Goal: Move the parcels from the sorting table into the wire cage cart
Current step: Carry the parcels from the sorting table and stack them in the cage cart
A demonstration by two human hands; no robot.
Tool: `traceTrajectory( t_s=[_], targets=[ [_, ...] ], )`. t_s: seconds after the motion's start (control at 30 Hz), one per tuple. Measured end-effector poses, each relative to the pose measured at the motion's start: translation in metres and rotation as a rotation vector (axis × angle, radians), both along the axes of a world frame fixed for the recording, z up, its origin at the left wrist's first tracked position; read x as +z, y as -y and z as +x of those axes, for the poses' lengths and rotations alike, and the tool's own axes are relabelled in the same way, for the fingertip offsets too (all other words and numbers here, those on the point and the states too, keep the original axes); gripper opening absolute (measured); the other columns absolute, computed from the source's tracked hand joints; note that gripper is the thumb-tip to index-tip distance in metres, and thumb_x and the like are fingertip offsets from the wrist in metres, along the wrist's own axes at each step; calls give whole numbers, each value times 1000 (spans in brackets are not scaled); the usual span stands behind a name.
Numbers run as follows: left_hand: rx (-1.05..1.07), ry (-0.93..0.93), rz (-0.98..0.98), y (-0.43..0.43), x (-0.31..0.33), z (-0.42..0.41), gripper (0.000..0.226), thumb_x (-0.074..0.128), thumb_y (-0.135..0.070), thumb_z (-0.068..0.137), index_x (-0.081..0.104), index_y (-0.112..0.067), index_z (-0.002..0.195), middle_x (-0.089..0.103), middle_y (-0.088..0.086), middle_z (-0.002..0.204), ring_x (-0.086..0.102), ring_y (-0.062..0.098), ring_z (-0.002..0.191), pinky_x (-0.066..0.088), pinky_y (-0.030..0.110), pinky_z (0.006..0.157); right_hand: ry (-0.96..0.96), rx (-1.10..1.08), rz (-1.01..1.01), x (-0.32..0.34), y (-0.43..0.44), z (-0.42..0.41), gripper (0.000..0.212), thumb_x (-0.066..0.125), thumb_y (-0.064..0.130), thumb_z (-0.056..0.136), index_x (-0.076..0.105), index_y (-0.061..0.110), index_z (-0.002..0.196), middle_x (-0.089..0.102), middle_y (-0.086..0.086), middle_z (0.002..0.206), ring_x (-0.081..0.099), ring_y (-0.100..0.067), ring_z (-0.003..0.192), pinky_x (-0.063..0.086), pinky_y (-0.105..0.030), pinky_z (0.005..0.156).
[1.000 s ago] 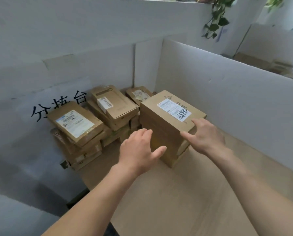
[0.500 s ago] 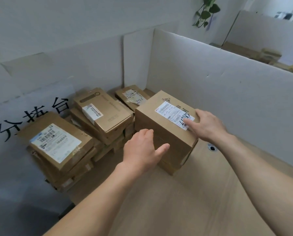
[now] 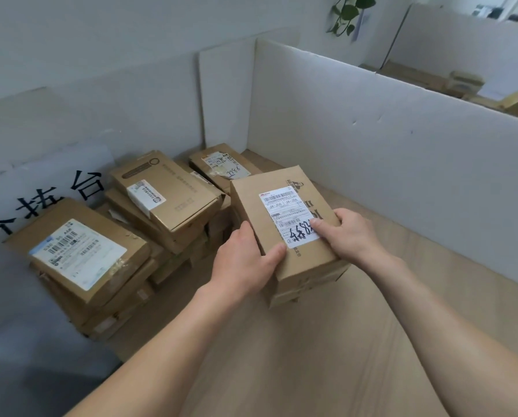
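The left hand grips the near left edge of the top parcel, thumb on its top face and fingers curled out of sight down the side. The right hand holds the right edge, its thumb covering the end of the handwriting on the label. The parcel is over a stack of boxes on the sorting table, whether resting or just lifted cannot be told, and the piled parcels to the left hide their lower ones.
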State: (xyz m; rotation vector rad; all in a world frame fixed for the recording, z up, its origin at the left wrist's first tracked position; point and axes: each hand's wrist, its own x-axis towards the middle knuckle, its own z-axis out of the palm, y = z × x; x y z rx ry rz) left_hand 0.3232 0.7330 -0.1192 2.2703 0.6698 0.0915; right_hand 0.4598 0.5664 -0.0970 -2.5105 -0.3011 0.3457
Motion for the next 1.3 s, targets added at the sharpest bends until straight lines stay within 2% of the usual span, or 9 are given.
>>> traceTrajectory(
  t_s=[0.17,0.27,0.4,0.53,0.67,0.87,0.97,1.13,1.3],
  targets=[
    [-5,82,-39,18,1,-14,57,66,-58,83,50,-29,129,60,-11,122,57,15,111,42,30,84,2,-24,44,0,19,-29,32,67,56,86,61,31,104,64,11,95,61,-17,92,48,-33,76],
    [-1,107,-47,32,1,-32,54,68,-55,83,50,-31,128,59,-14,120,57,11,107,47,32,85,20,-15,54,0,35,-51,32,66,58,85,58,34,104,62,15,92,60,-16,91,44,-31,73],
    [35,110,-59,51,-1,-60,50,69,-52,82,51,-33,125,60,-16,117,57,11,106,50,36,89,27,23,69,-4,56,-77,30,66,59,85,55,37,102,58,22,87,59,-13,89,44,-30,74],
    [77,118,-40,72,-1,-88,49,71,-50,82,52,-33,124,61,-16,116,57,10,106,50,38,89,33,53,88,-11,73,-104,32,66,60,84,58,36,103,61,19,90,60,-13,90,43,-30,74],
    [134,103,-28,89,-6,-117,53,67,-57,78,50,-35,123,61,-17,115,58,9,104,53,40,88,30,104,117,-18,88,-131,39,67,60,83,62,32,110,66,18,98,61,-12,92,49,-32,79],
    [220,96,-59,114,-14,-162,56,64,-61,74,50,-38,124,61,-21,118,58,6,108,52,41,92,16,208,123,-30,103,-161,39,67,61,81,61,31,106,67,16,100,63,-10,92,51,-33,81],
    [262,82,-69,122,-19,-180,52,69,-54,78,51,-37,124,62,-21,118,59,5,107,53,38,92,8,259,127,-38,107,-174,40,66,63,80,61,33,106,67,16,101,63,-9,92,52,-34,81],
    [318,38,-102,125,-38,-212,49,72,-46,82,50,-37,125,61,-21,119,58,4,107,51,32,90,-68,325,106,-58,104,-197,41,66,63,80,61,33,108,68,17,102,63,-10,93,54,-35,83],
    [360,-74,-201,116,-69,-234,45,74,-45,80,47,-42,116,63,-16,121,59,8,108,52,36,94,-233,359,0,-88,91,-213,40,69,55,83,58,36,116,69,15,110,63,-14,101,52,-34,87]
  ],
)
